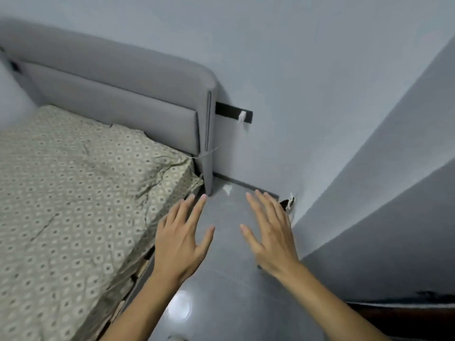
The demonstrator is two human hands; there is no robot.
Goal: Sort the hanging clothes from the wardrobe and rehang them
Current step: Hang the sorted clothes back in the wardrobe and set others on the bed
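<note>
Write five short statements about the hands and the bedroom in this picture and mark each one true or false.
1. Both hands are empty. True: the left hand and right hand hold nothing, fingers spread.
2. A garment lies on the bed. False: the patterned sheet carries no clothes.
3. The headboard is grey. True.
4. The right hand grips a hanger. False: no hanger is in view.
5. A black strip is on the wall beside the headboard. True.

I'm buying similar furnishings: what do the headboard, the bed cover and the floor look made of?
Headboard: grey woven upholstery, matte, with padded rounded edges. Bed cover: thin printed fabric, probably cotton, creased. Floor: grey glossy tile, likely ceramic; it reflects a light.
</note>
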